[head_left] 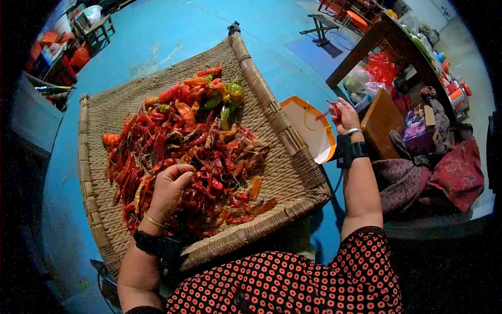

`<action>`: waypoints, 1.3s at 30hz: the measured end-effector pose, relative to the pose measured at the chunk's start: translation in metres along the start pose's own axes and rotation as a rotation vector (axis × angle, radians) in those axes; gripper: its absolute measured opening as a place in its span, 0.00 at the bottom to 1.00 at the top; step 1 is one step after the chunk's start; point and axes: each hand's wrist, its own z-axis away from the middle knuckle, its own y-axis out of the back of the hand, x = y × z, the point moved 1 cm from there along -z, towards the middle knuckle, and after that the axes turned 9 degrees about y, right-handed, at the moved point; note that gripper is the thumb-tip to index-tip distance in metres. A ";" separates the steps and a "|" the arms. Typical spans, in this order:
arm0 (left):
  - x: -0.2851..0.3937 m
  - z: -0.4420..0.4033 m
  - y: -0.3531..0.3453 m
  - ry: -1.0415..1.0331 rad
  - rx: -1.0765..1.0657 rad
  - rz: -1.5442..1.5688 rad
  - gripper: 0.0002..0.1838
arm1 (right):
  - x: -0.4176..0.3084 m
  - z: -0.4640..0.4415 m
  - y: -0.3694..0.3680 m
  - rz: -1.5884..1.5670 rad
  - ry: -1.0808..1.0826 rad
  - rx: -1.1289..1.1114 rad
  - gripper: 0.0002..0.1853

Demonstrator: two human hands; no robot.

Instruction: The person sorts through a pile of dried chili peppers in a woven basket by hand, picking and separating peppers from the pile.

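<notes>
A heap of red chili peppers (pixel 172 141), many of them dried and wrinkled, lies on a woven rope-topped frame (pixel 99 125). Green peppers (pixel 232 97) and orange ones sit toward its far side. My left hand (pixel 170 191) is over the near part of the heap, thumb and index finger pinched together; what they hold, if anything, I cannot make out. Off to the right, my right hand (pixel 345 118) is closed around a red chili pepper (pixel 334 107), just beside a white tray with an orange rim (pixel 328 138).
A wooden table (pixel 361 52) with bags and goods is at the right. Near it are a brown board (pixel 384 125) and a maroon cloth bundle (pixel 460 175). Small folding stool (pixel 321 34) stands on the blue floor (pixel 172 21); a chair (pixel 94 29) is far left.
</notes>
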 end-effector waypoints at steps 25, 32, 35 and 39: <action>0.017 0.015 -0.003 0.101 -0.129 0.274 0.11 | -0.041 0.179 -0.191 0.647 0.962 -1.373 0.16; 0.012 0.010 -0.001 -0.080 -0.200 0.198 0.10 | -0.008 0.191 -0.191 1.032 0.565 -1.469 0.11; 0.009 0.000 0.018 -0.118 0.026 -0.003 0.10 | -0.056 0.170 -0.169 1.204 0.658 -1.014 0.09; -0.017 -0.026 0.071 -0.220 0.449 -0.521 0.13 | -0.055 0.095 -0.109 1.396 0.843 -0.598 0.10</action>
